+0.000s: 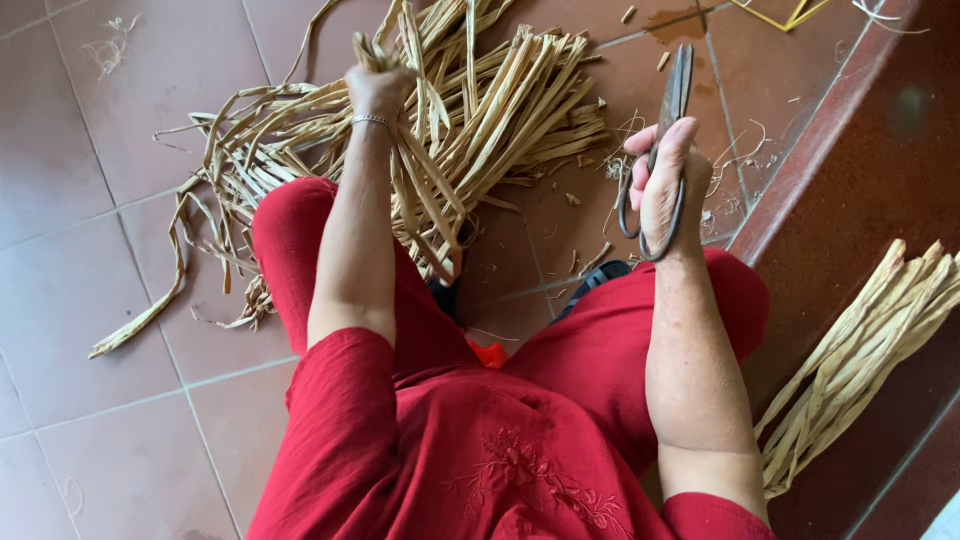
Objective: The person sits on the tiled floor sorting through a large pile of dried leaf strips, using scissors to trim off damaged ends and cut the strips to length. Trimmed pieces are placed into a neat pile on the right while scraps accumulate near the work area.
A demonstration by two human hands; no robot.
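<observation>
My left hand (378, 88) grips dried strips (480, 110); my right hand (660, 180) clasps closed scissors (668, 120). I'd bunch ends evenly before cutting.

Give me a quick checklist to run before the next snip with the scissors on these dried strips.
1. Left hand grips a bunch of strips: ok, fist shut around them.
2. Right hand holds the scissors: ok, fingers through the handles.
3. Blades shut while held up: ok, they point away, over the floor.
4. Left fingers out of the blades' path: ok, hands well apart.
5. Strips between the blades: not ok, scissors touch none of them.
6. Strip ends even for cutting: cannot tell, they are tangled in the pile.
</observation>
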